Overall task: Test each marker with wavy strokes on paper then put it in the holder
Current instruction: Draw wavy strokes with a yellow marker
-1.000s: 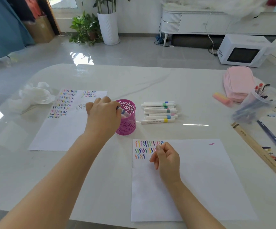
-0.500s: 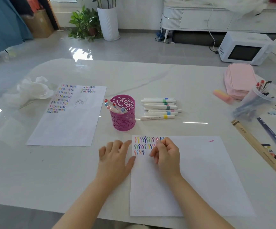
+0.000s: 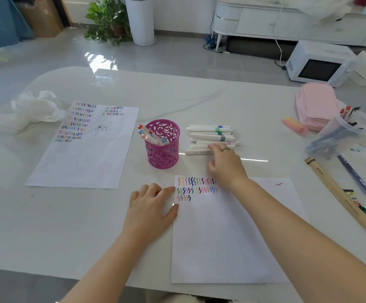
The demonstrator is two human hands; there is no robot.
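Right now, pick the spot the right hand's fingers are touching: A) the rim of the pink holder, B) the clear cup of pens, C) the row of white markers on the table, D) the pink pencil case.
C: the right hand has its fingers on the nearest of the white markers, beside the pink holder.

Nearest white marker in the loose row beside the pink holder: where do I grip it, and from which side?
Pinch the nearest marker mid-barrel, from above on the near side. It lies flat, running left to right; its near side is open, while the next marker crowds its far side. The right hand is over it, fingers relaxed.
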